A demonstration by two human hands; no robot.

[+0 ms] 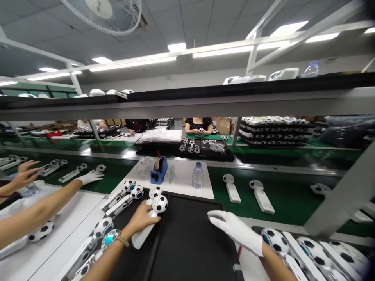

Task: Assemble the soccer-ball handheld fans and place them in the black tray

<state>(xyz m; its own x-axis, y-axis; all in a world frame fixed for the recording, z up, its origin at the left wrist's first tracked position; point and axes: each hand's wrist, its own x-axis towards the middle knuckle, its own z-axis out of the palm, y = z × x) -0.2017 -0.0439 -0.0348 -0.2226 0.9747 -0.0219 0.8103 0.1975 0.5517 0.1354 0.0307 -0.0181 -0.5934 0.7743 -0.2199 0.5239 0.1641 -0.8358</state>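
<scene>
My left hand, bare with a bracelet at the wrist, is closed around a white-handled device with a soccer-ball head. It holds this over the left part of the black tray. A second soccer-ball head shows right behind; whether my hand also grips that one I cannot tell. My right hand wears a white glove and hovers at the tray's right edge, fingers stretched out, holding nothing. More such devices lie left of my left hand, and others lie beside my right wrist.
A co-worker's gloved hand and bare hand reach in from the left. Behind the tray stand a blue tape dispenser and a water bottle. The green conveyor belt carries several devices. A metal post rises at right.
</scene>
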